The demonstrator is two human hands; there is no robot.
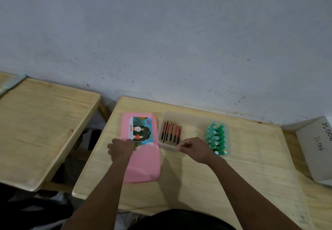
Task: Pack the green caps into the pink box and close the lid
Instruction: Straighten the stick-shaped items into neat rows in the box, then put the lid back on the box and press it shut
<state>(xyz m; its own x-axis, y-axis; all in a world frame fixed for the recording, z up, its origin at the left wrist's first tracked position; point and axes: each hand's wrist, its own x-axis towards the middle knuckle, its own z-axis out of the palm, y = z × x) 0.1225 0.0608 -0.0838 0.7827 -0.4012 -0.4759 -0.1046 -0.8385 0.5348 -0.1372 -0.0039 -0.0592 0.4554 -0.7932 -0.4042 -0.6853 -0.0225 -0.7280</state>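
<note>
**Head view.** The pink box [143, 165] lies shut on the table [197, 185], lid up, just left of the clear tray [194, 122]. The green caps [216, 138] stand at the tray's right end, not yet packed. My left hand [121, 150] rests on the box's left edge, fingers laid over the lid; whether they hook beneath its rim I cannot tell. My right hand [195, 149] pinches the tray's near rim with narrow, curled fingers.

**Step in hand, as I judge it:** opening the lid. To do it well, I would lift from the left long edge with the base pressed flat, and steady the tray so the upright caps do not topple.

**Count:** one pink box; one clear tray; five red-and-gold sticks [171, 133] side by side at the tray's left end; green caps in two rows, about a dozen, the exact number unclear.
</note>
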